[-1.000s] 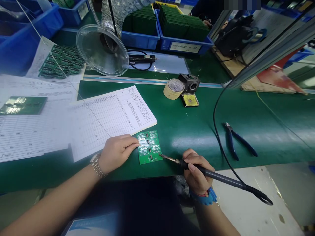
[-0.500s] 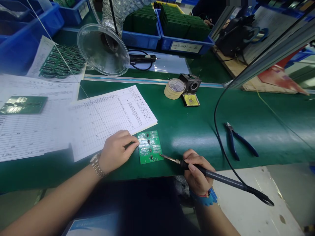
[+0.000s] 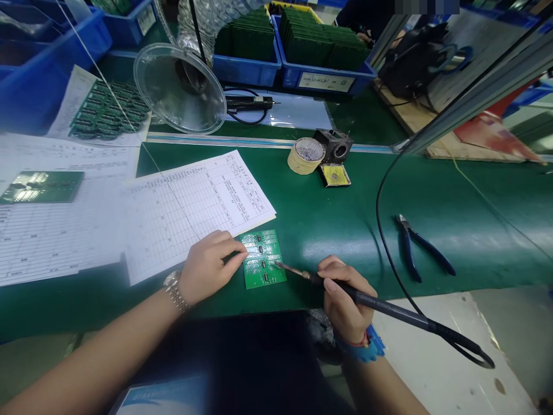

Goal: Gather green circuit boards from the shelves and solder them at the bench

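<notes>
Holding: green circuit board (image 3: 262, 259), long axis running away from the person, between both hands; left hand (image 3: 209, 268) curled, fingertips touching its left edge, nearer; right hand (image 3: 345, 300) gripping soldering iron (image 3: 380, 304), tip over the board's right side.

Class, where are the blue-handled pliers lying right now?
In the head view, the blue-handled pliers lie on the green bench mat, just right of the soldering iron's cord and up and to the right of the right hand.

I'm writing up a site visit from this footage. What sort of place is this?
Probably an electronics assembly line: a soldering iron in the right hand, a green circuit board on the bench, and blue bins packed with more boards.
</notes>
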Demonstrator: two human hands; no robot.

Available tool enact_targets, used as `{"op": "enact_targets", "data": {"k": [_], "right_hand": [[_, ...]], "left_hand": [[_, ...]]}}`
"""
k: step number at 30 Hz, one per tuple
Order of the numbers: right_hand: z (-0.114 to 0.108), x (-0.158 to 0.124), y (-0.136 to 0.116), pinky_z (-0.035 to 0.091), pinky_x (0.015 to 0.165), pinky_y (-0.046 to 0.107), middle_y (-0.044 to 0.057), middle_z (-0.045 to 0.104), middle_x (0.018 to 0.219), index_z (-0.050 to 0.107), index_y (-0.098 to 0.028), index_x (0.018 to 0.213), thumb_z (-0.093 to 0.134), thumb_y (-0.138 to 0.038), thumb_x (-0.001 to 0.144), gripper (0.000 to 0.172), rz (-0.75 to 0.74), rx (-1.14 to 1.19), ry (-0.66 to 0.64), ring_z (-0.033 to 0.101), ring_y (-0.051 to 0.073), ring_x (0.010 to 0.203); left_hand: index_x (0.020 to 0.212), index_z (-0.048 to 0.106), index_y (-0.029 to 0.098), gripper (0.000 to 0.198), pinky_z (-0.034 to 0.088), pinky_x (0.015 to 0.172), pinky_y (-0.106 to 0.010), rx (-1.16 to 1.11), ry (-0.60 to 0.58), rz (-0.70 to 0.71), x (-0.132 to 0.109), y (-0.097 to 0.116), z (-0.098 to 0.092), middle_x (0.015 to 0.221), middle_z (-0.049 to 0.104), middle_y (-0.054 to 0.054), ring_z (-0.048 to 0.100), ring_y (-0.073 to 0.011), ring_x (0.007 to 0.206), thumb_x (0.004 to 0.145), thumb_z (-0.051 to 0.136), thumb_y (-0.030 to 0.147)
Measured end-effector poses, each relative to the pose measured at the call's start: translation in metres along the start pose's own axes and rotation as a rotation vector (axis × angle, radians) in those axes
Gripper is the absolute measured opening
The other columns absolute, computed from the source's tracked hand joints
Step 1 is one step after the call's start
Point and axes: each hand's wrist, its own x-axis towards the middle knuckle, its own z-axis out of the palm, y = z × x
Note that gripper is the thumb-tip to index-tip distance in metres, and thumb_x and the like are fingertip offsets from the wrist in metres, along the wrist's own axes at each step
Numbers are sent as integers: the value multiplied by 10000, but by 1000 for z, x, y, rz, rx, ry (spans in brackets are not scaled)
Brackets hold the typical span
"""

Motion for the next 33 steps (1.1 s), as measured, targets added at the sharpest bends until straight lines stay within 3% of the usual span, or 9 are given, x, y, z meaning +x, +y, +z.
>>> {"op": "enact_targets", "data": {"k": [5,13,33], "right_hand": [[14,15,-8,376,545,323,9,521,576,636,-199,758,550,-117,724,124,-76,7,-117,472,163,594],[18,19,-4,368,553,308,6,516,594,630,-182,760,549,-95,731,122,-51,-4,-195,473,151,612],[19,18,0,376,557,317,4,530,589,640,-193,768,550,-92,718,144,-58,19,-177,477,156,607]], "left_hand": [[763,646,194,131,411,561,-253,-2,-23,-18,2,1,3,663,584,-6,521,-125,645,801,527,232],[759,653,200,147,413,559,-249,-12,-43,-23,2,1,3,666,592,-3,530,-123,651,804,522,247],[761,645,195,135,408,546,-253,-16,-17,-14,3,-1,2,662,587,-7,520,-120,637,803,522,234]]}}
